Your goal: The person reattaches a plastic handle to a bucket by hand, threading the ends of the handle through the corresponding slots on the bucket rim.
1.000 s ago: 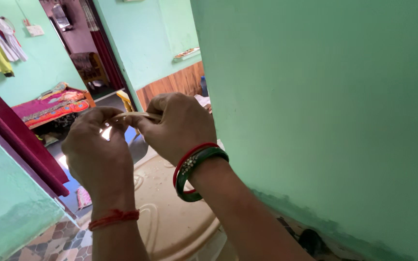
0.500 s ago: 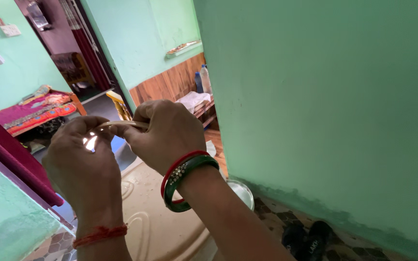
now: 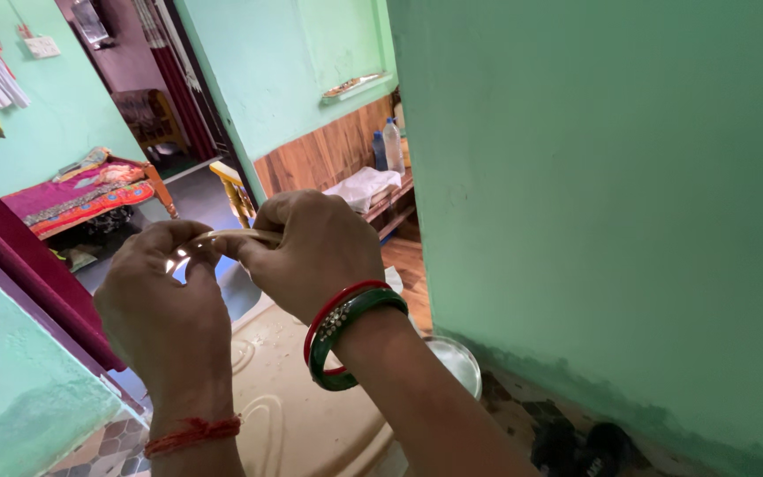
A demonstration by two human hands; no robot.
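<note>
**A:** Brassy-gold little strip (image 3: 238, 237), that's what both hands are pinching up in front of the doorway. Left hand (image 3: 169, 309) has its fingertips closed on the left end, right hand (image 3: 311, 261) is curled shut over the right end, so most of it is hidden. Can't tell exactly what it is, too thin and half covered.

**B:** How would it handle, you reckon?

**A:** Looks light and narrow, probably stiff-ish metal, and shiny enough to be slippery. I'd guess a fingertip pinch at each end is the way to hold it, pretty much as it's held now.

**B:** Which way does it run?

**A:** Long axis goes roughly sideways, left to right between the hands, right end maybe a touch lower. It sits about chest height, clear of everything.

**B:** And around it?

**A:** Red and green bangles (image 3: 346, 340) on the right wrist, red thread (image 3: 192, 435) on the left. Below, a beige plastic lid (image 3: 302, 415), a green wall (image 3: 611, 194) to the right, a bed (image 3: 81, 194) further back.
</note>
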